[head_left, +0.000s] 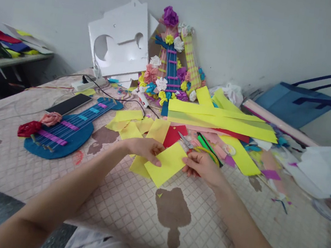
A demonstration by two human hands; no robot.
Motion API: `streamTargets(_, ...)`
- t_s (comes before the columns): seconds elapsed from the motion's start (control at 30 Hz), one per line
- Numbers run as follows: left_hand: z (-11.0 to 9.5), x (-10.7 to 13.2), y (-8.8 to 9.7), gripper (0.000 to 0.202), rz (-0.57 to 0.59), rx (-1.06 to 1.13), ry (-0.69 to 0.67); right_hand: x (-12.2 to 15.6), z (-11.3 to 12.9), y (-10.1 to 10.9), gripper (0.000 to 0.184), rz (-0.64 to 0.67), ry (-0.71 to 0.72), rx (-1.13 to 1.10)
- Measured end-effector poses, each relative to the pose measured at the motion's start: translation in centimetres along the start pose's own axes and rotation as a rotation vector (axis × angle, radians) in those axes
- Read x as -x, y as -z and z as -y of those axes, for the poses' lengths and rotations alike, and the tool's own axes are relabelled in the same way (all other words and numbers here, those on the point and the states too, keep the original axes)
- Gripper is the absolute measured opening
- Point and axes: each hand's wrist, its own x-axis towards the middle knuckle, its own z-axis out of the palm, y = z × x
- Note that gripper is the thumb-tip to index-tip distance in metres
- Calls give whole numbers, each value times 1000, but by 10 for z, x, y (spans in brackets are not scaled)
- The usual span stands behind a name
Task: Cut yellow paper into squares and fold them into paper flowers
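My left hand (145, 149) pinches the upper left edge of a yellow paper square (167, 165) held just above the quilted bed cover. My right hand (202, 168) grips the square's right edge, fingers curled around it. More yellow squares (130, 129) lie scattered just behind my left hand. Scissors with yellow handles (199, 147) lie directly behind my right hand, next to a green pen (208, 144).
A blue felt guitar (69, 131) with paper roses lies at left beside a phone (69, 103). Long yellow paper strips (221, 119), a red sheet (174, 134), decorated guitars (170, 67) against the wall, white cut card (119, 43), a glue gun (141, 95), a blue bag (297, 103).
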Motion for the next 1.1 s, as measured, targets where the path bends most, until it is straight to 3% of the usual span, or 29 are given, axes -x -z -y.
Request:
streamTargets(0.13, -5, -10, -11, 47, -183, 20, -116, 1, 0, -10, 34, 61, 9, 7)
streamTargets(0.27, -5, -23, -27, 36, -403, -10, -121, 2, -1, -16, 33, 90, 14, 13)
streamTargets(0.47, -5, -22, -30, 36, -510, 149, -104, 1, 0, -16, 35, 34, 50, 27)
streamTargets(0.53, -3, -20, -26, 41, -518, 148, -70, 0, 0, -16, 37, -7, 66, 30)
streamTargets(0.67, 3, -17, -17, 46, -397, 98, 18, -2, -3, -9, 41, -44, 80, 52)
streamTargets(0.9, 5, -13, -8, 45, -481, 56, 57, -1, -3, 28, 41, -248, 127, 102)
streamTargets(1.1, -2, -12, -16, 40, -429, 64, 70, 2, -2, 4, 33, -136, 135, 91)
